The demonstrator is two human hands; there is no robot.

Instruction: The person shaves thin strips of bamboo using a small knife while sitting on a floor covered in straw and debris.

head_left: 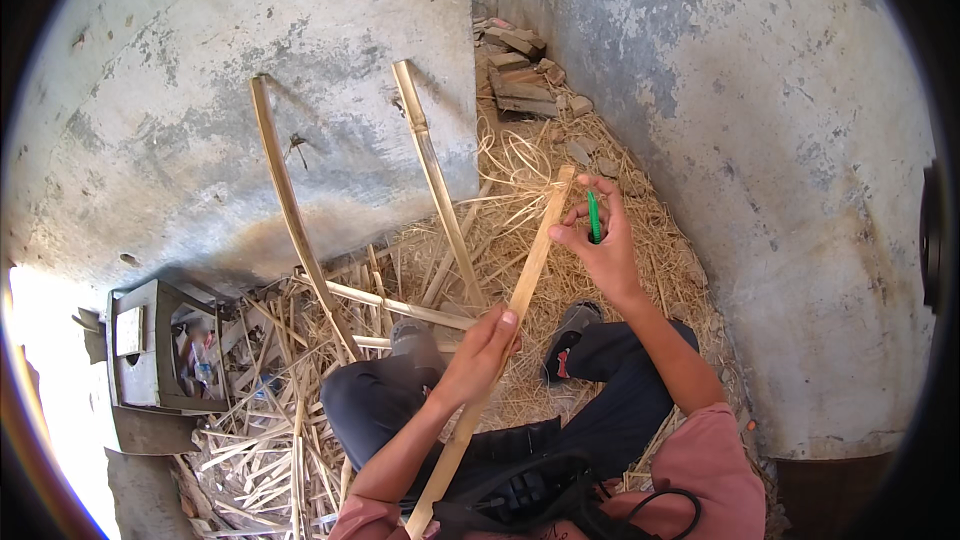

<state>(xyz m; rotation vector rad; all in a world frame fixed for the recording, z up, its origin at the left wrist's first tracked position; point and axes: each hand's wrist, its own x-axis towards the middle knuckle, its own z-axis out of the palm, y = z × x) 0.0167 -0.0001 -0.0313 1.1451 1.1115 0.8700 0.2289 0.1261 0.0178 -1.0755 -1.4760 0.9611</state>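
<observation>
Above the straw (655, 260), our left hand (478, 358) grips a bamboo strip (532, 280); also above it, our right hand (606, 248) holds a green tool (594, 218), thumb at the strip. A twist in our grip might let its edge cut us.

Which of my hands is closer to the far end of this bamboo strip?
Right. Your right hand is just beside the far end of the bamboo strip; your left hand grips it farther down.
</observation>
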